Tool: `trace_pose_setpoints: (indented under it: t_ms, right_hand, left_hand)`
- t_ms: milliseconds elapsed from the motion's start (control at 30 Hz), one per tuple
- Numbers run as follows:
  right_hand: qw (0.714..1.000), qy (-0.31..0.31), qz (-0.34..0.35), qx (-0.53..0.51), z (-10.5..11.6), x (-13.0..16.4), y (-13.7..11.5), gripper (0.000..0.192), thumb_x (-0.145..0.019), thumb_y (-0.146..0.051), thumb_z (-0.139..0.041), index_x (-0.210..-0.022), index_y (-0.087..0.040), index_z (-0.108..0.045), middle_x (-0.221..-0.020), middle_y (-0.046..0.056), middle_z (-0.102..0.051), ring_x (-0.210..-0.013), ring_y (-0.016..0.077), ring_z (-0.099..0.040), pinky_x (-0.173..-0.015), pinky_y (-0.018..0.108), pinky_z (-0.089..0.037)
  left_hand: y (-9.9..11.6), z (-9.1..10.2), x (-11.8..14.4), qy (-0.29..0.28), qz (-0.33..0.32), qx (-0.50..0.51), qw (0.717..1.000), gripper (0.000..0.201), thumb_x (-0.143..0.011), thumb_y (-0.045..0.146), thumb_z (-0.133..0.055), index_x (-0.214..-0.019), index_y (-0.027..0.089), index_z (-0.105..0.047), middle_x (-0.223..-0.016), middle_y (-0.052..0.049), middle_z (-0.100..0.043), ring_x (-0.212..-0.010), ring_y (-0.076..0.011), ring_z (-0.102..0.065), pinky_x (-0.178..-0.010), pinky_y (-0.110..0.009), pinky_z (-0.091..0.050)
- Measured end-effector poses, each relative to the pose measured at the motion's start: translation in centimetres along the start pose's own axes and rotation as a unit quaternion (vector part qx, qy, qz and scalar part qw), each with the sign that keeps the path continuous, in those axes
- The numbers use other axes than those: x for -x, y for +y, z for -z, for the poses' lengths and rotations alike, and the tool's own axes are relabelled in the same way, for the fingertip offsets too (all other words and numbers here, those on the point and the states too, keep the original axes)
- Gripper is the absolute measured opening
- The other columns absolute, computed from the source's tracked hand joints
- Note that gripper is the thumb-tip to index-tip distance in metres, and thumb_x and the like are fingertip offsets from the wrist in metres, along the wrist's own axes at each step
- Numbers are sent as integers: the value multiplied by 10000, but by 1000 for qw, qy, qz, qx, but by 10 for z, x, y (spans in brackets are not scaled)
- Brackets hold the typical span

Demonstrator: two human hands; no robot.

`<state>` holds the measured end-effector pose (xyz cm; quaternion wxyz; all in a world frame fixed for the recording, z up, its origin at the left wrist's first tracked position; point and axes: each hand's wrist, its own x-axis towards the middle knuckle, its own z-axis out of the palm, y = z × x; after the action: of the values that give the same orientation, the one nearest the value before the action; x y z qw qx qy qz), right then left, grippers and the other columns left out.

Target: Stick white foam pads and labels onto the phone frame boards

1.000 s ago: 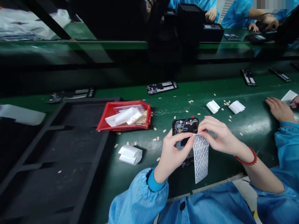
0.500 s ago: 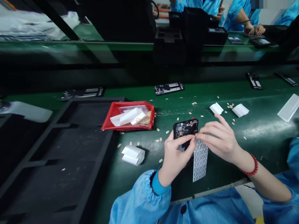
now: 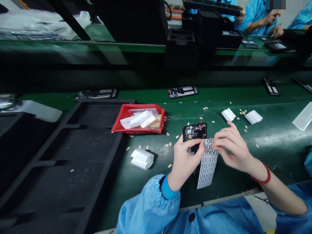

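Behind the left hand (image 3: 184, 160), the phone (image 3: 195, 133) seems half hidden.

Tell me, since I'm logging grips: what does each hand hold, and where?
Left hand grips the opened phone around its lower body; right hand pinches the sticker sheet at its top edge.

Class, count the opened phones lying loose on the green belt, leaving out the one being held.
4, perhaps more out of frame: one behind the black tray, one behind the red bin, one far right, one cut by the right edge.
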<state>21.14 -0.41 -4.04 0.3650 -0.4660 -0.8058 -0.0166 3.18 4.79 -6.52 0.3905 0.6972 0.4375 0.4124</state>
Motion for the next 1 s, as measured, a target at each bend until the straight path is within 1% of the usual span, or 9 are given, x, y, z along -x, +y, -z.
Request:
trace_pose_setpoints:
  t_ms: [167, 333, 467, 533, 600, 700, 833, 933, 1000]
  right_hand:
    - [994, -53, -66, -62, 10, -16, -4, 135, -974, -81, -492, -948, -213, -502, -1027, 56, -608, -990, 175, -608, -1100, 514, -376]
    - [996, -74, -14, -54, 2, -49, -2, 132, -1000, -94, -437, -958, -208, -490, -1108, 124, -599, -1036, 224, -590, -939, 475, -480]
    - [996, -63, 1, -56, -6, -65, -3, 128, -1008, -122, -470, -1037, -208, -560, -1159, 133, -616, -1065, 240, -598, -972, 508, -470]
    - [993, -13, -54, -101, -8, -66, -6, 145, -990, -167, -553, -1120, -223, -584, -1189, 124, -633, -1134, 249, -605, -1008, 501, -465]
    - [975, 39, -146, -166, -9, -65, -10, 84, -959, -224, -623, -1042, -227, -633, -1173, 105, -654, -1170, 248, -614, -1032, 473, -467]
    - [928, 14, -252, -275, -10, -65, -16, 140, -931, -312, -662, -831, -218, -688, -1201, 94, -658, -1162, 243, -636, -1036, 437, -484]
    - [889, -24, -285, -356, -13, -69, -22, 174, -904, -332, -681, -785, -211, -718, -1281, 98, -637, -1179, 242, -636, -1060, 430, -479]
    - [892, -7, -278, -356, -14, -70, -24, 172, -899, -304, -683, -760, -205, -702, -1230, 94, -634, -1140, 226, -640, -1036, 410, -492]
    - [907, 14, -260, -332, -14, -68, -26, 150, -904, -273, -679, -771, -205, -695, -1185, 88, -620, -1107, 208, -633, -1003, 384, -504]
  left_hand:
    - [-4, 17, -9, -36, 20, -14, 999, 285, -845, 178, -570, -1032, 174, -784, -1087, -113, -775, -999, -265, -723, -914, -413, -569]
    - [6, 37, -2, -48, -55, -42, 996, 359, -940, 141, -458, -1192, 189, -709, -1183, -107, -737, -1077, -233, -702, -930, -359, -561]
    - [7, 36, 9, -46, -99, -50, 993, 402, -951, 117, -486, -1307, 221, -642, -1234, -75, -738, -1156, -217, -687, -1024, -348, -527]
    - [5, 35, 12, -35, -100, -38, 994, 451, -959, 102, -483, -1372, 248, -590, -1313, -56, -705, -1226, -197, -654, -1057, -316, -509]
    - [5, 35, 13, -29, -109, -16, 994, 531, -964, 79, -468, -1454, 281, -505, -1408, -40, -645, -1308, -172, -600, -1087, -278, -485]
    - [7, 35, 13, -23, -123, -4, 992, 625, -960, 50, -455, -1519, 324, -407, -1464, -28, -595, -1354, -150, -558, -1109, -248, -461]
    - [9, 35, 13, -29, -122, -21, 992, 661, -955, 46, -449, -1530, 364, -376, -1440, -23, -601, -1328, -152, -577, -1084, -246, -481]
    - [9, 33, 15, -47, -114, -13, 992, 652, -960, 56, -424, -1528, 370, -362, -1480, -19, -565, -1369, -180, -543, -1110, -292, -470]
    - [9, 30, 16, -51, -67, 25, 996, 640, -968, 89, -428, -1543, 344, -309, -1488, -45, -553, -1322, -202, -585, -1078, -326, -503]
